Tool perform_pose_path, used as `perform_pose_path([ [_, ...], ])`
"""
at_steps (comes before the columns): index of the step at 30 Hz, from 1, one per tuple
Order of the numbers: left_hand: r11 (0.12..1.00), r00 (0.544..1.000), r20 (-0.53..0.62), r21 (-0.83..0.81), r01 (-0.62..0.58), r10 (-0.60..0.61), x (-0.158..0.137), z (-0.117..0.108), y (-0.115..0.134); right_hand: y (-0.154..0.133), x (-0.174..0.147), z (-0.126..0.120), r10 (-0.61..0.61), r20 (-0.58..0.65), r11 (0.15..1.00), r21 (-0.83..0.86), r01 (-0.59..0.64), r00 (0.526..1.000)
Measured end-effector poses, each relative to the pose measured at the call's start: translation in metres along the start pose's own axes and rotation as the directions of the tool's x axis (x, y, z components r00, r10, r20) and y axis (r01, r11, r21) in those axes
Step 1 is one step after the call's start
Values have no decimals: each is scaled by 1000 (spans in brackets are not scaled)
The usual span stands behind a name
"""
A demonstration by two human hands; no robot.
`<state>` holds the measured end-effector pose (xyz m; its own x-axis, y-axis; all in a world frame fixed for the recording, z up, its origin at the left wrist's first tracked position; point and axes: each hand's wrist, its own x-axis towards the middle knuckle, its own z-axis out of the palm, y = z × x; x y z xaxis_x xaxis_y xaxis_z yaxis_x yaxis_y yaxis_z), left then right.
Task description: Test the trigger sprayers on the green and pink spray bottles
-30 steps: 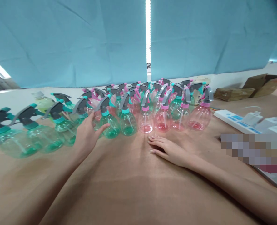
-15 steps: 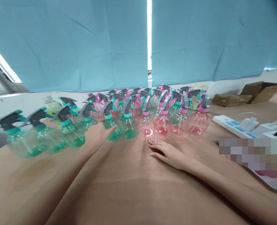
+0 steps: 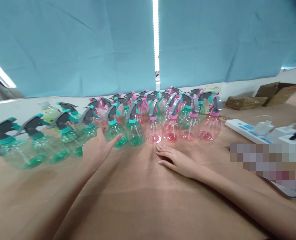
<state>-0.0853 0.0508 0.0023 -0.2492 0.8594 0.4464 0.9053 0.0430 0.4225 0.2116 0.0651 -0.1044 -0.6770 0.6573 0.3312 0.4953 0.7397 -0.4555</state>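
My left hand (image 3: 97, 146) reaches in among the green spray bottles, thumb stretched out to the right and apart from the fingers. It covers part of a green bottle (image 3: 88, 130), and its thumb passes in front of another green bottle (image 3: 116, 131); contact is hard to tell. Resting on the table, my right hand (image 3: 178, 160) has its fingers extended and holds nothing. Just beyond its fingertips stands a pink spray bottle (image 3: 154, 131). More pink bottles (image 3: 171, 131) continue the front row to the right, all with grey trigger heads.
Further spray bottles with pink and teal collars crowd behind the front row. A white-capped bottle (image 3: 47, 113) stands at the back left. To the right lie a power strip (image 3: 248, 130) with plugs, a pixelated flat object and a brown cardboard box (image 3: 275, 95).
The view has shifted slightly, moving the scene a little left and up. My left hand's fingers look more raised, with the thumb still spread. My right hand stays resting on the table.
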Motion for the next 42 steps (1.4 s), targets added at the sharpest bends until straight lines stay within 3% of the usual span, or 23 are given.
perform_pose_path([
  [2, 980, 994, 57, 180, 81, -92, -12, -4, 7, 1, 0, 1, -3, 2, 1000, 1, 3, 1000],
  [5, 994, 990, 140, 109, 4, -20, -26, -2, 17, 1, 0, 2, -6, -5, 1000, 4, 6, 1000],
  [8, 991, 988, 88, -48, -125, 129, -30, 10, 25, 0, 1, 1, -6, -3, 1000, 0, 6, 1000],
  [11, 968, 979, 17, -157, -198, 203, -24, 25, 34, -1, 1, 0, -12, 0, 1000, 4, 12, 1000],
  [17, 952, 981, -57, -238, -192, 184, 4, 52, 52, -2, 2, 0, -8, -17, 1000, 19, 8, 1000],
  [24, 968, 985, -48, -184, -169, 163, 14, 68, 56, -5, 3, -2, -8, -15, 1000, 22, 8, 1000],
  [28, 976, 985, -44, -134, -169, 165, 9, 63, 53, -4, 2, -3, -2, -22, 1000, 27, 2, 1000],
  [33, 976, 979, -9, -79, -202, 201, -10, 41, 46, -4, 2, -2, 4, -21, 999, 38, -3, 1000],
  [39, 987, 987, -17, 28, -158, 159, -60, 15, 42, -5, 2, 0, 13, -30, 998, 65, -11, 999],
  [42, 973, 973, -47, 62, -222, 225, -88, 12, 42, -11, 1, 0, 12, -31, 994, 106, -9, 999],
])
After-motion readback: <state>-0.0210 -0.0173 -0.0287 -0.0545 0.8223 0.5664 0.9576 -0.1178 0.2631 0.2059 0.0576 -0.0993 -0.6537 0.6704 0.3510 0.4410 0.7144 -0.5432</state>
